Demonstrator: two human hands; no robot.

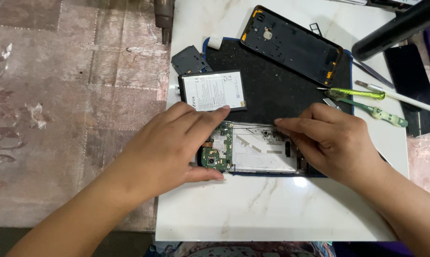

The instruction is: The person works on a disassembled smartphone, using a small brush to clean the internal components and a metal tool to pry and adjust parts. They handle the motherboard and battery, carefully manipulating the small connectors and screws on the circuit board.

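On black mat (272, 90): opened phone (253, 152) | left hand (162, 147) fingers clasp its end | right hand (329, 138) pinches its edge

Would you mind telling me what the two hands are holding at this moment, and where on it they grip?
Both hands steady the opened phone on the black mat: the left hand clasps its circuit-board end, the right hand its other end, fingertips along the top edge.

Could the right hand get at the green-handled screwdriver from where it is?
Probably yes. The green-handled screwdriver lies uncovered on the mat's edge just beyond the right hand, with nothing between them, though that hand rests on the opened phone.
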